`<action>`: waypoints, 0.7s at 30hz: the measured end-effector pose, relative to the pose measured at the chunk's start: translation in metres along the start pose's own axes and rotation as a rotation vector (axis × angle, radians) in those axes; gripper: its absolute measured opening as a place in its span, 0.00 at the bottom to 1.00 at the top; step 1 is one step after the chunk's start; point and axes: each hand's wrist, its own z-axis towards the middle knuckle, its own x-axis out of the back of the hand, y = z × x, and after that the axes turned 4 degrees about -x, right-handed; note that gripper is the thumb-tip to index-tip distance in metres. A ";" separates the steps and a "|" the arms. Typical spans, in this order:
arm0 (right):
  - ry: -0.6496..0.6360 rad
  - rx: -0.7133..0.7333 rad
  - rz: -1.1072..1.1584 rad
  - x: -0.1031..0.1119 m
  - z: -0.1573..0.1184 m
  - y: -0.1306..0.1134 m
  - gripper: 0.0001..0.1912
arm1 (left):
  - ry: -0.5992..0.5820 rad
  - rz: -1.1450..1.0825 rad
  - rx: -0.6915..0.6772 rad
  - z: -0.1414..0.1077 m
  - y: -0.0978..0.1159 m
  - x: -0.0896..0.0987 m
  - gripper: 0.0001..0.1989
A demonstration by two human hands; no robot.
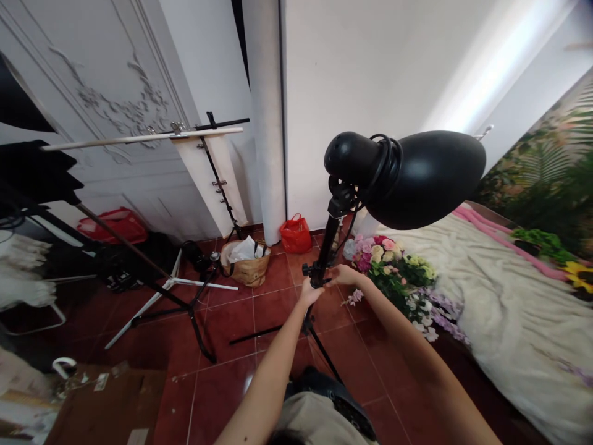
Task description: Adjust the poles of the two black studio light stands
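A black studio lamp [426, 179] with a cord coiled around its neck sits on top of a black light stand [328, 241], its broad reflector turned to the right. My left hand [311, 292] is closed around the pole just below a clamp collar [315, 271] with a knob. From the other side, my right hand [343, 276] reaches to the same collar, fingers curled against it; its fingertips are partly hidden by the pole. Below my hands, the stand's legs [324, 352] spread over the tiled floor near my feet.
Artificial flowers [389, 259] lie right of the stand, beside a cream blanket [500, 290]. Behind stand a red bag [296, 235] and a wicker basket [248, 269]. More tripod legs [185, 306] spread on the left, with a cardboard box [111, 402] at lower left.
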 end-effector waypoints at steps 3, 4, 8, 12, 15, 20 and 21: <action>-0.205 0.031 0.129 -0.005 -0.022 0.009 0.20 | 0.001 0.027 -0.017 -0.001 0.000 0.000 0.10; -0.198 0.025 0.189 -0.010 -0.028 0.011 0.21 | 0.002 0.034 -0.021 -0.001 0.000 0.000 0.09; -0.088 -0.052 0.386 -0.032 -0.042 0.015 0.21 | 0.000 0.040 -0.016 -0.001 0.000 0.000 0.09; 0.019 -0.145 0.615 -0.059 -0.060 0.018 0.21 | -0.015 0.064 0.013 0.001 0.002 0.001 0.08; 0.043 -0.253 0.780 -0.084 -0.090 0.022 0.23 | -0.039 0.125 0.065 0.002 0.002 0.003 0.08; 0.036 -0.418 0.943 -0.133 -0.161 0.038 0.25 | -0.052 0.196 0.122 0.003 -0.002 0.006 0.08; 0.043 -0.445 0.971 -0.141 -0.176 0.043 0.25 | -0.051 0.193 0.119 0.004 -0.003 0.007 0.08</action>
